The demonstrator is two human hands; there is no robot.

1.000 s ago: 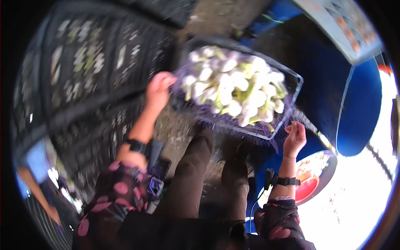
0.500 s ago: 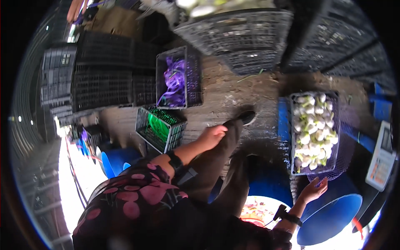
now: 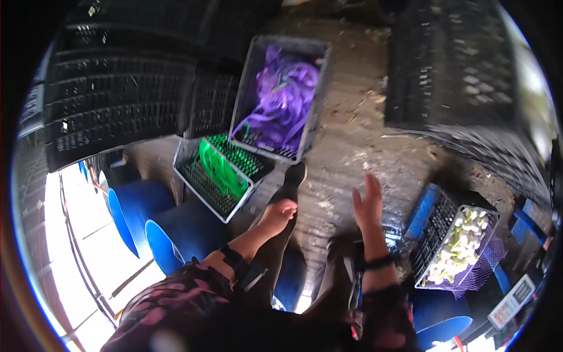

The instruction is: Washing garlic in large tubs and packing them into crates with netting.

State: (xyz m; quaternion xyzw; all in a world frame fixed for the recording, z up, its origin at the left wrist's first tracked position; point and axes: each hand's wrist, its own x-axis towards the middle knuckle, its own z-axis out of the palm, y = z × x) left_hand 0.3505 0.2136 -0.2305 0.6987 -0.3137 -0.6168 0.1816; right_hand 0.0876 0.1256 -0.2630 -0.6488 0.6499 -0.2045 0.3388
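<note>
Purple straps (image 3: 287, 100) lie in a loose tangle inside a dark plastic crate (image 3: 251, 76), which stands on the floor (image 3: 346, 135) and serves as the landmark here. On the near side of this crate, and apart from it, is the left hand (image 3: 278, 217); its fingers bend inward over the trouser leg, but I cannot tell whether they are fully pressed together or around anything. The right hand (image 3: 368, 202) is to the near right of the crate, also apart from it, with thumb and fingers spread and nothing between them. A dark band (image 3: 234, 258) circles the left wrist.

A dark shoe (image 3: 295, 174) is at the crate's near right corner; whether the two touch is unclear. Just beside the crate, to its near left, a smaller black mesh crate (image 3: 196, 176) sits tilted, with green straps (image 3: 220, 170) inside. Farther left of the landmark rise stacked black crates (image 3: 117, 105), and to its right, across the floor, is another dark stack (image 3: 451, 70), blurred. Well apart from it, to the near right, a black crate (image 3: 437, 234) holds white bulbs (image 3: 463, 246), with purple netting (image 3: 484, 267) hanging over its edge. Two blue drums, one (image 3: 141, 205) beside the other (image 3: 182, 229), are to its near left, beyond the green straps.
</note>
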